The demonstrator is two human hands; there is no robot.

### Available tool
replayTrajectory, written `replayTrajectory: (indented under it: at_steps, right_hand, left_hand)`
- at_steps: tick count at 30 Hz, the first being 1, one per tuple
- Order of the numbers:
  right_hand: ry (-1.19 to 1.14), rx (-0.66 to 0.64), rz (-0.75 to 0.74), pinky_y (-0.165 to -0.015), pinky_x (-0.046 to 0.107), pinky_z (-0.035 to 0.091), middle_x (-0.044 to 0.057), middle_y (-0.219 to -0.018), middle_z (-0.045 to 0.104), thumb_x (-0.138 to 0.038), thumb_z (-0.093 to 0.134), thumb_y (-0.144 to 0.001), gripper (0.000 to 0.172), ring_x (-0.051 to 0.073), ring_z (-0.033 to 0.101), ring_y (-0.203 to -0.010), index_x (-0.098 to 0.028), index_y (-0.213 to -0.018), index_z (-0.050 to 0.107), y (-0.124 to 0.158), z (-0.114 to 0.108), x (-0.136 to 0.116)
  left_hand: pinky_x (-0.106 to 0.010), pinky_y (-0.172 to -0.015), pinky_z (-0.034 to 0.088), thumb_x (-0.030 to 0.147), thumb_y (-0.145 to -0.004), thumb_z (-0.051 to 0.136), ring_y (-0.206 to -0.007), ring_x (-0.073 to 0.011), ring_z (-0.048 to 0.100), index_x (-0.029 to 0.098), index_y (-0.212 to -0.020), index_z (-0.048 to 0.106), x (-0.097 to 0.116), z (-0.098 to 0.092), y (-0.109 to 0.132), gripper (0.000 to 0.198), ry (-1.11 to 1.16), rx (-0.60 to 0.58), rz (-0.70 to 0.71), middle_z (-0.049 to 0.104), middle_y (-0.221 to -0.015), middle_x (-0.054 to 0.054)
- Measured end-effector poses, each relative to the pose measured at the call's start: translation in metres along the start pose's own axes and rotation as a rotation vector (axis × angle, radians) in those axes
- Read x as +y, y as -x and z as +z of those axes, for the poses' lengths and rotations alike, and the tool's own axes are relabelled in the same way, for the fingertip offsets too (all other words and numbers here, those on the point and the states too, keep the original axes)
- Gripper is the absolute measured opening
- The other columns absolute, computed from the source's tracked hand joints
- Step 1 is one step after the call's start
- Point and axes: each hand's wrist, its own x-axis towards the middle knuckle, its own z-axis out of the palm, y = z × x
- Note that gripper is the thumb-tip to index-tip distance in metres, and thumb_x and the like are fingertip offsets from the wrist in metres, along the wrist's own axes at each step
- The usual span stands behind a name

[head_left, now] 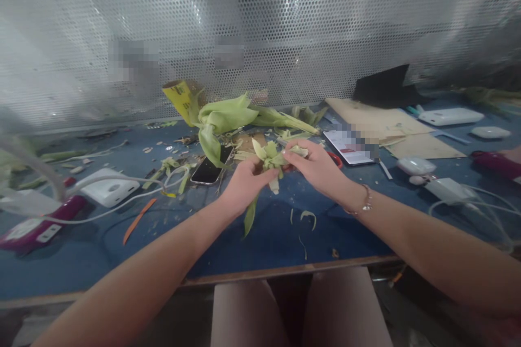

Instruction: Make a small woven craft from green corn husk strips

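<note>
Above the blue table, a flower-like bunch of pale green husk strips (268,156) sits between my hands. My left hand (245,180) is closed around its lower left side, thumb laid across the front. My right hand (312,167) pinches at its right side, with a paler husk piece showing near the fingers. A long green leaf (250,217) hangs below my left hand. Behind lies a larger bundle of green leaves, like corn husk (228,115). A dark phone (207,171) lies left of my hands. Red scissor-like handles (335,160) show beyond my right hand.
A yellow tube (178,100) stands by the perforated metal panel (277,27). To the right are a lit phone (350,147), tan paper sheets (378,124) and white chargers with cables (450,191). At left are a white device (106,187), cables and an orange strip (139,221).
</note>
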Motion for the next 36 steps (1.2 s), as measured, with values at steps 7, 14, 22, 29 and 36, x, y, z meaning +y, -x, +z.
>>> replayTrajectory:
  at_steps: [7,14,22,29,36]
  right_hand:
    - [0.02,-0.019,-0.017,-0.059,0.027,0.051,-0.002,-0.065,0.058,-0.031,0.057,-0.08,0.013,0.013,0.061,-0.061,-0.02,-0.077,0.053,0.0,-0.001,0.001]
    - [-0.039,0.057,-0.014,-0.056,0.025,0.05,-0.002,-0.061,0.059,-0.035,0.062,-0.076,0.017,0.011,0.058,-0.056,-0.02,-0.076,0.057,-0.009,-0.007,0.009]
    - [-0.12,-0.032,0.03,-0.053,0.024,0.047,-0.003,-0.058,0.058,-0.033,0.069,-0.07,0.018,0.009,0.053,-0.051,-0.017,-0.073,0.061,-0.012,-0.012,0.006]
    - [-0.192,-0.073,0.021,-0.048,0.022,0.041,-0.004,-0.056,0.053,-0.042,0.072,-0.068,0.027,0.007,0.046,-0.047,-0.018,-0.073,0.06,-0.012,-0.011,0.006]
    - [-0.162,-0.063,-0.033,-0.049,0.022,0.041,-0.004,-0.056,0.053,-0.042,0.069,-0.072,0.026,0.008,0.048,-0.049,-0.018,-0.076,0.061,-0.012,-0.014,0.008]
  left_hand:
    - [-0.021,-0.053,0.038,0.019,-0.064,0.071,-0.057,-0.0091,0.049,0.017,-0.085,0.065,0.001,-0.002,-0.002,0.022,-0.022,-0.031,0.045,0.061,-0.069,0.002]
    - [-0.02,-0.039,0.023,0.049,-0.076,0.062,-0.036,-0.0045,0.027,0.017,-0.059,0.051,0.005,-0.01,-0.007,0.038,-0.017,-0.162,-0.042,0.034,-0.041,0.007]
    - [-0.02,-0.039,0.026,0.043,-0.08,0.059,-0.036,-0.0053,0.034,0.018,-0.054,0.053,0.012,-0.019,-0.007,0.037,-0.219,-0.328,-0.037,0.052,-0.046,0.001]
    - [-0.022,-0.039,0.018,0.046,-0.074,0.063,-0.034,-0.0046,0.025,0.017,-0.046,0.053,0.014,-0.014,-0.002,0.042,-0.157,-0.399,-0.13,0.037,-0.036,0.003]
    - [-0.02,-0.041,0.026,0.041,-0.069,0.068,-0.039,-0.005,0.036,0.016,-0.065,0.058,0.006,-0.006,-0.001,0.027,0.141,-0.304,-0.211,0.058,-0.054,-0.001]
